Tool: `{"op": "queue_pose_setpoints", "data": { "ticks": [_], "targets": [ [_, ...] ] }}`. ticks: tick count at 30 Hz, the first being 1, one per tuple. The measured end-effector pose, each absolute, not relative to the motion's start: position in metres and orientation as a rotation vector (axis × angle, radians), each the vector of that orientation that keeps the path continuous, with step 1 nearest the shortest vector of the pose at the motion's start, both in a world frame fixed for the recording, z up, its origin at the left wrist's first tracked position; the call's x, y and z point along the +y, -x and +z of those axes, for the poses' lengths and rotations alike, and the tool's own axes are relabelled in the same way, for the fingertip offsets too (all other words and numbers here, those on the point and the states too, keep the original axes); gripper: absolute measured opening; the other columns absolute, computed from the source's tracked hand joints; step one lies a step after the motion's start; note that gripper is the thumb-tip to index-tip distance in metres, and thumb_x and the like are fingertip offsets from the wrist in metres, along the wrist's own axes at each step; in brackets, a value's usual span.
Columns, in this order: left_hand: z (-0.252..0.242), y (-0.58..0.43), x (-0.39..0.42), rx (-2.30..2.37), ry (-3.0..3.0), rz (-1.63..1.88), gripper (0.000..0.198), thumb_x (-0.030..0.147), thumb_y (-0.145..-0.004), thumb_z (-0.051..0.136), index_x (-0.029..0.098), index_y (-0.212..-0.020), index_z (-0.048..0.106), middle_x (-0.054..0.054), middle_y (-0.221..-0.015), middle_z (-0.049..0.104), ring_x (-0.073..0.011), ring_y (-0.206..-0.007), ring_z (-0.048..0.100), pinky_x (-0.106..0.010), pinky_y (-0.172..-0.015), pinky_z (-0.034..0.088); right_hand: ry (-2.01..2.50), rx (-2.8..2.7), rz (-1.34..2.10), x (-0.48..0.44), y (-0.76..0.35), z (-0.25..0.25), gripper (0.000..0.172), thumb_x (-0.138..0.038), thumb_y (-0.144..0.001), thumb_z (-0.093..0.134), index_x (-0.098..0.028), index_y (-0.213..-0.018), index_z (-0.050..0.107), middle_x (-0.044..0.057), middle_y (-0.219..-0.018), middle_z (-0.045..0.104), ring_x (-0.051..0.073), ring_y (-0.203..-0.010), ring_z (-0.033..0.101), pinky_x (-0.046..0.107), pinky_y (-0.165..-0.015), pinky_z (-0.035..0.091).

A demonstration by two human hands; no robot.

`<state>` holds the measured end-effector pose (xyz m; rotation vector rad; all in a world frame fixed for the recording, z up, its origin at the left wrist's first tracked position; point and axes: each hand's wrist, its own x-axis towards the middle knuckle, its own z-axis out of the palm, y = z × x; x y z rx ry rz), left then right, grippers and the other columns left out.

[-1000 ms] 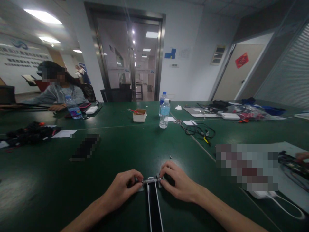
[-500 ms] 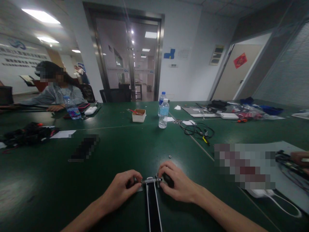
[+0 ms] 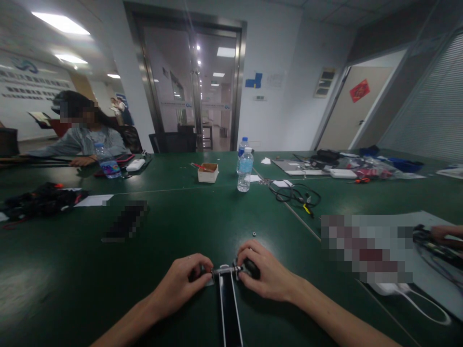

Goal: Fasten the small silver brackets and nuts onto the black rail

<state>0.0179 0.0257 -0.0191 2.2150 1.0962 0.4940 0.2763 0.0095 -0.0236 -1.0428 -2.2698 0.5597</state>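
A long black bar with pale edges point(image 3: 230, 308) runs from the bottom edge up the green table, and a metal crosspiece point(image 3: 224, 271) spans its far end. My left hand point(image 3: 188, 279) has thumb and fingers closed at the crosspiece's left end. At its right end, my right hand point(image 3: 264, 272) is closed around a dark rounded part point(image 3: 252, 269), thumb and fingertips near the metal end. Fingers partly hide both ends. A small ring-like piece point(image 3: 254, 234) lies just beyond my right hand.
Two water bottles point(image 3: 245, 171) stand ahead beside a small open box point(image 3: 208, 173). Black cables point(image 3: 294, 193) lie to their right. A dark flat object point(image 3: 126, 220) is at left. Another person's hand point(image 3: 446, 234) handles wires at far right; a person point(image 3: 90, 135) sits at far left.
The other person's hand at far right has shifted slightly up and left. My own hands and the bar look almost unmoved.
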Motion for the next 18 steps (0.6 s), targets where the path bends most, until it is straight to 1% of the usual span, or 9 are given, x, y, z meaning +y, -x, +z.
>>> {"op": "queue_pose_setpoints", "data": {
  "ticks": [5,10,14,16,18],
  "targets": [
    [-0.019,-0.020,0.025,1.121,-2.217,0.495,0.015,0.025,-0.087,0.056,0.020,-0.098,0.065,0.002,-0.081,0.063,-0.0131,-0.063,0.051,-0.022,-0.060,0.042,1.023,-2.276,0.533,0.011,-0.276,-0.025,0.015,-0.010,-0.077,0.059,-0.018,-0.089,0.057,0.006,-0.098,0.057,0.018,-0.093,0.052,0.033,-0.083,0.045],
    [-0.021,-0.018,0.025,1.102,-2.222,0.504,0.016,0.026,-0.088,0.056,0.020,-0.099,0.065,0.001,-0.084,0.064,-0.0134,-0.064,0.052,-0.023,-0.060,0.042,1.014,-2.282,0.523,0.009,-0.275,-0.022,0.014,-0.009,-0.078,0.058,-0.018,-0.090,0.057,0.006,-0.097,0.057,0.018,-0.093,0.052,0.033,-0.083,0.045],
    [-0.022,-0.017,0.026,1.119,-2.218,0.476,0.016,0.026,-0.088,0.056,0.020,-0.100,0.064,0.001,-0.084,0.064,-0.0135,-0.065,0.052,-0.022,-0.060,0.042,1.011,-2.304,0.504,0.009,-0.276,-0.020,0.011,-0.012,-0.081,0.057,-0.018,-0.091,0.058,0.006,-0.098,0.057,0.018,-0.093,0.052,0.034,-0.083,0.045],
    [-0.021,-0.017,0.025,1.116,-2.220,0.463,0.017,0.026,-0.088,0.055,0.020,-0.101,0.064,0.001,-0.084,0.063,-0.0137,-0.066,0.052,-0.022,-0.059,0.041,1.044,-2.318,0.463,0.012,-0.280,-0.021,0.013,-0.016,-0.083,0.057,-0.018,-0.096,0.057,0.007,-0.102,0.057,0.019,-0.096,0.052,0.036,-0.087,0.044],
    [-0.020,-0.018,0.025,1.107,-2.230,0.468,0.018,0.026,-0.088,0.054,0.020,-0.102,0.064,0.001,-0.085,0.063,-0.0139,-0.066,0.052,-0.023,-0.059,0.041,1.139,-2.307,0.376,0.017,-0.285,-0.024,0.022,-0.020,-0.085,0.055,-0.018,-0.107,0.056,0.009,-0.109,0.055,0.021,-0.101,0.051,0.040,-0.091,0.043]
  ]
}}
